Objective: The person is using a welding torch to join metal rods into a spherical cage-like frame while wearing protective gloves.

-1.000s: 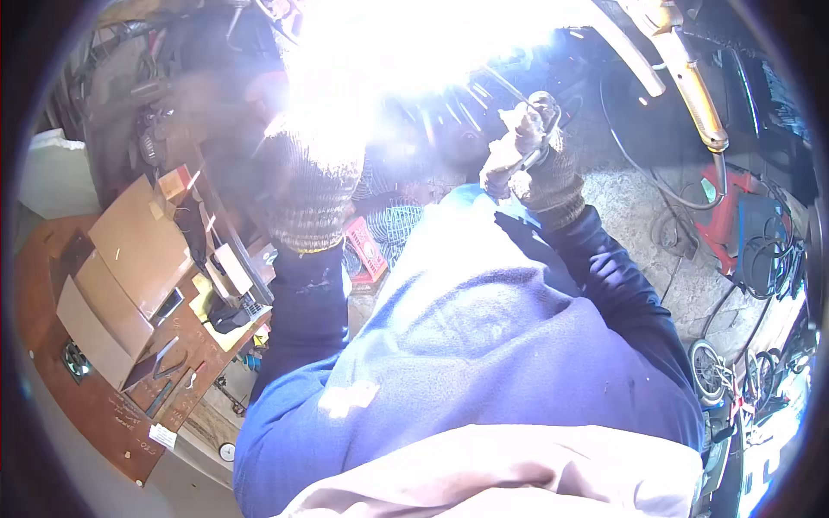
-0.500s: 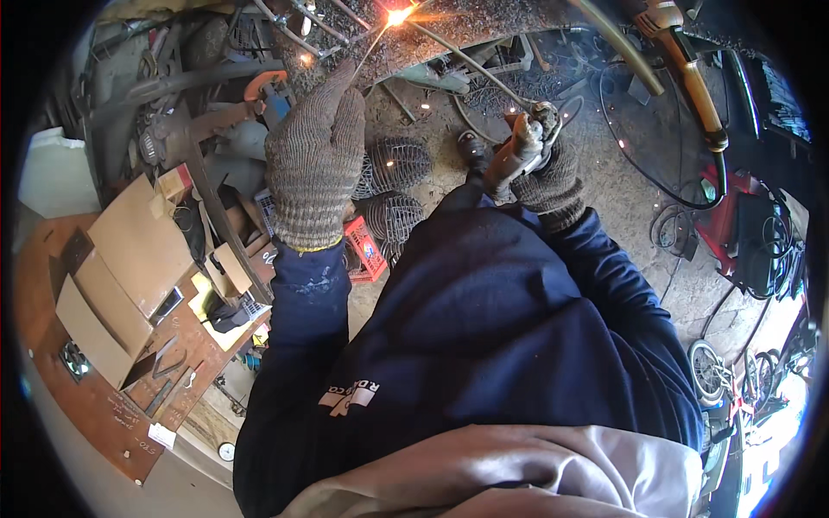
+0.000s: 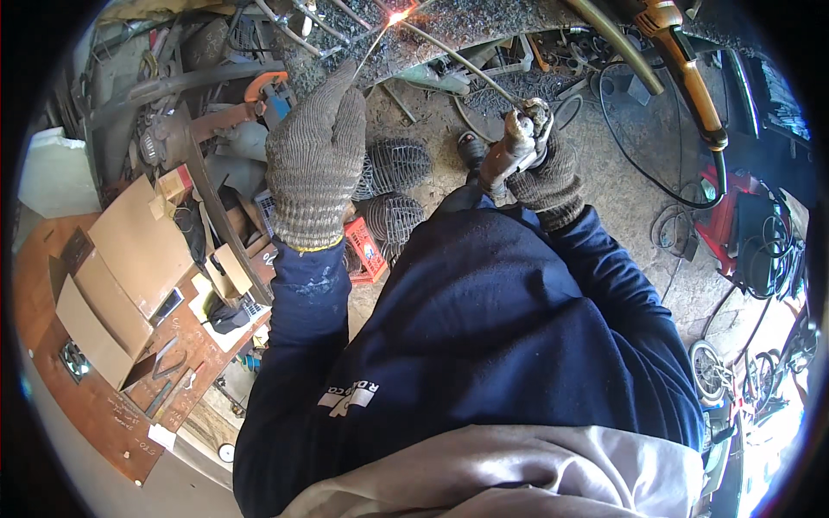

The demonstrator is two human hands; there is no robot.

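Note:
My left hand (image 3: 315, 164), in a grey-brown knitted glove, pinches a thin metal rod (image 3: 371, 52) whose far end meets a small glowing spot (image 3: 398, 16). My right hand (image 3: 551, 181), gloved alike, grips a worn electrode holder (image 3: 518, 147). Out of its jaws a long welding electrode (image 3: 466, 65) slants up and left to the same glow. That spot lies among bent metal bars (image 3: 321, 24) on a grit-covered work surface (image 3: 492, 19). The left fingertips are partly hidden behind the glove's back.
An angle grinder (image 3: 682, 73) with a cable hangs over the surface's right edge. At left, an open cardboard box (image 3: 129, 259) stands on a brown table (image 3: 65, 345). Round wire cages (image 3: 393, 173) and a red crate (image 3: 366, 250) sit on the floor below; cables lie at right.
The bright arc has dimmed to a smaller red-orange glow, and the flying sparks are gone. My right hand and the holder have shifted very slightly; my left hand stays in place.

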